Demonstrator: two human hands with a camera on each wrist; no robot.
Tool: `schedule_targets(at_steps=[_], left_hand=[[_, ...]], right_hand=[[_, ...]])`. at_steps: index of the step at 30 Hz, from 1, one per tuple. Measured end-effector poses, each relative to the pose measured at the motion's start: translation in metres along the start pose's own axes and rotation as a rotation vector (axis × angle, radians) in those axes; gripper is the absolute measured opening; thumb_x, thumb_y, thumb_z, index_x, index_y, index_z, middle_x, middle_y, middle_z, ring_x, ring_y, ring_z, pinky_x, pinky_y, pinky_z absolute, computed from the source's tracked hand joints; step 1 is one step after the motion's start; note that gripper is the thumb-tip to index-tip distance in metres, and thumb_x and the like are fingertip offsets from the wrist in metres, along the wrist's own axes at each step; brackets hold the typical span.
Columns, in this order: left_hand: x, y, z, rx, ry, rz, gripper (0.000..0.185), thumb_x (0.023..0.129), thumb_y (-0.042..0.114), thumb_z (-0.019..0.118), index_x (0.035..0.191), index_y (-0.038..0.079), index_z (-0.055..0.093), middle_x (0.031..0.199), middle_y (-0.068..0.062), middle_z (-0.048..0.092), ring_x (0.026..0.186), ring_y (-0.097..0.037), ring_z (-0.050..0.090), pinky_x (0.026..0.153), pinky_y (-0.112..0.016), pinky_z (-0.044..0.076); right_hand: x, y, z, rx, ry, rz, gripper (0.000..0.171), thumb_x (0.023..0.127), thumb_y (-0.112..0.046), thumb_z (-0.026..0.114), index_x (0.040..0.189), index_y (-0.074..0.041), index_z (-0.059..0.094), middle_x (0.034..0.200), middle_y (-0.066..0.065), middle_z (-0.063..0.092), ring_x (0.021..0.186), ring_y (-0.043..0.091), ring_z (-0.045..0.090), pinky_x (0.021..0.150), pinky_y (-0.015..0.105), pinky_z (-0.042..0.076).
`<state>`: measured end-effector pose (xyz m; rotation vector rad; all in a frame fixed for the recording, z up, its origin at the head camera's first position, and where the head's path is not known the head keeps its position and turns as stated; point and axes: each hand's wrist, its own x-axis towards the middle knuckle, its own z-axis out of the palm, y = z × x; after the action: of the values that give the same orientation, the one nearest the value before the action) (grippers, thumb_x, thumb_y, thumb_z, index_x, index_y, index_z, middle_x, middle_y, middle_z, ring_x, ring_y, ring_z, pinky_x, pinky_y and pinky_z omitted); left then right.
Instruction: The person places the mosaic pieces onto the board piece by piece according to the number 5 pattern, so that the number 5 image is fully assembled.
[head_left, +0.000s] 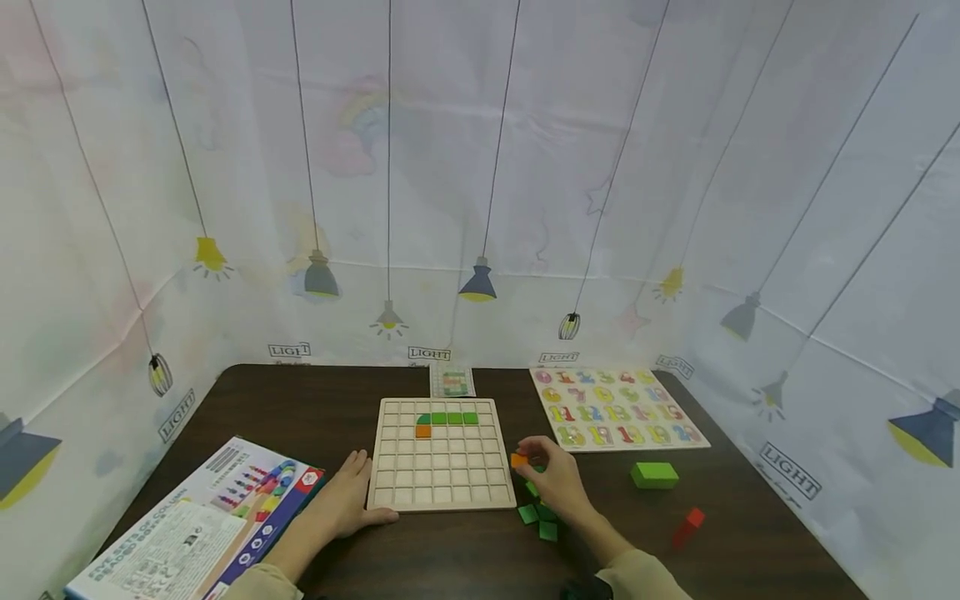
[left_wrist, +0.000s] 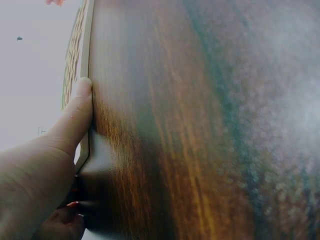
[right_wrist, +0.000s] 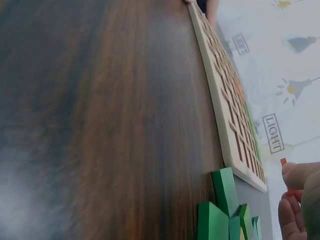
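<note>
A wooden grid board lies on the dark table, with several green tiles in one row and an orange tile below the row's left end. My left hand rests at the board's near left corner, thumb along the front edge; the left wrist view shows the thumb against the rim. Just off the board's right side, my right hand pinches an orange block between thumb and fingertips. Several loose green blocks lie under and in front of that hand, seen close in the right wrist view.
A colourful box with a paper sheet lies at left. Behind the board is a small pattern card. To the right are a number board, a larger green block and a red block. Printed curtains surround the table.
</note>
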<state>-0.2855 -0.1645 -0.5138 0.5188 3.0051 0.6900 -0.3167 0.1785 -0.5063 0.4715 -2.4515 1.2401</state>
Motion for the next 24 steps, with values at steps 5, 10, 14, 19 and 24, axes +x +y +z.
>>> schedule_targets(at_steps=[5, 10, 14, 19, 24], left_hand=[[-0.001, 0.0, 0.001, 0.014, 0.005, -0.002, 0.1, 0.074, 0.057, 0.072, 0.136, -0.014, 0.039, 0.143, -0.034, 0.03, 0.135, -0.045, 0.024, 0.106, -0.052, 0.027], [-0.001, 0.001, 0.0, 0.022, 0.01, 0.004, 0.101, 0.075, 0.057, 0.071, 0.136, -0.016, 0.037, 0.143, -0.034, 0.03, 0.135, -0.045, 0.023, 0.107, -0.05, 0.027], [0.0, 0.001, 0.0, 0.024, 0.005, -0.002, 0.101, 0.075, 0.057, 0.072, 0.135, -0.016, 0.037, 0.143, -0.034, 0.03, 0.135, -0.045, 0.023, 0.107, -0.051, 0.027], [0.002, -0.001, 0.002, 0.032, 0.004, -0.013, 0.1, 0.074, 0.057, 0.072, 0.135, -0.015, 0.039, 0.142, -0.034, 0.031, 0.135, -0.045, 0.024, 0.106, -0.051, 0.028], [0.002, 0.0, 0.003, 0.027, 0.002, -0.015, 0.101, 0.073, 0.058, 0.072, 0.135, -0.014, 0.04, 0.142, -0.034, 0.031, 0.135, -0.045, 0.024, 0.106, -0.051, 0.028]], right_hand=[[0.008, -0.001, 0.011, 0.008, -0.01, -0.05, 0.03, 0.077, 0.006, 0.073, 0.105, 0.002, 0.063, 0.096, 0.011, 0.065, 0.089, 0.024, 0.063, 0.075, 0.041, 0.053], [0.015, -0.004, 0.02, 0.004, -0.016, -0.081, 0.03, 0.078, 0.005, 0.073, 0.105, 0.0, 0.063, 0.097, 0.01, 0.065, 0.088, 0.022, 0.063, 0.076, 0.039, 0.052], [0.02, -0.006, 0.028, 0.006, -0.028, -0.116, 0.03, 0.078, 0.005, 0.073, 0.105, -0.001, 0.063, 0.096, 0.009, 0.066, 0.087, 0.023, 0.064, 0.074, 0.038, 0.053], [0.026, -0.014, 0.039, 0.062, -0.08, -0.116, 0.028, 0.082, 0.003, 0.069, 0.108, 0.0, 0.062, 0.099, 0.013, 0.065, 0.091, 0.029, 0.063, 0.076, 0.043, 0.052], [0.03, -0.021, 0.051, 0.105, -0.106, -0.11, 0.027, 0.082, 0.005, 0.068, 0.107, -0.001, 0.061, 0.099, 0.015, 0.065, 0.093, 0.03, 0.063, 0.079, 0.039, 0.053]])
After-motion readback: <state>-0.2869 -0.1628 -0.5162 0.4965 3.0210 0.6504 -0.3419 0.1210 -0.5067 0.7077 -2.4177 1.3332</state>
